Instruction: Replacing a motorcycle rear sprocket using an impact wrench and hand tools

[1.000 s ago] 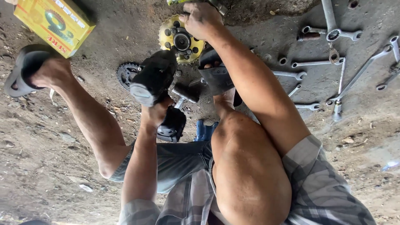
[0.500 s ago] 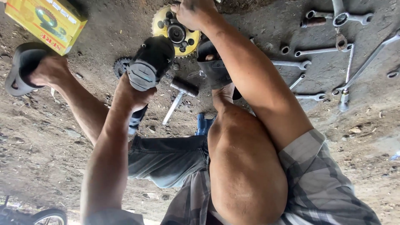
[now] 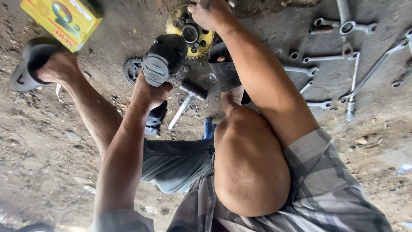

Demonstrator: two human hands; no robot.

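Observation:
My left hand grips the handle of a black power tool, whose head points up toward a gold sprocket lying on the dirt floor. The tool's head sits just left of the sprocket's dark hub. My right hand rests on the sprocket's upper right edge, fingers closed on it. I am squatting, my bare knee in the middle of the view. The sprocket lies between my two sandalled feet.
A small hammer and a dark smaller sprocket lie near the tool. A yellow box sits at the upper left. Several wrenches are spread on the concrete at the upper right. My left sandal is at far left.
My left arm has stretched out, carrying the black tool up the view to the sprocket's hub. The hammer, hidden before, now shows. My right hand stays on the sprocket.

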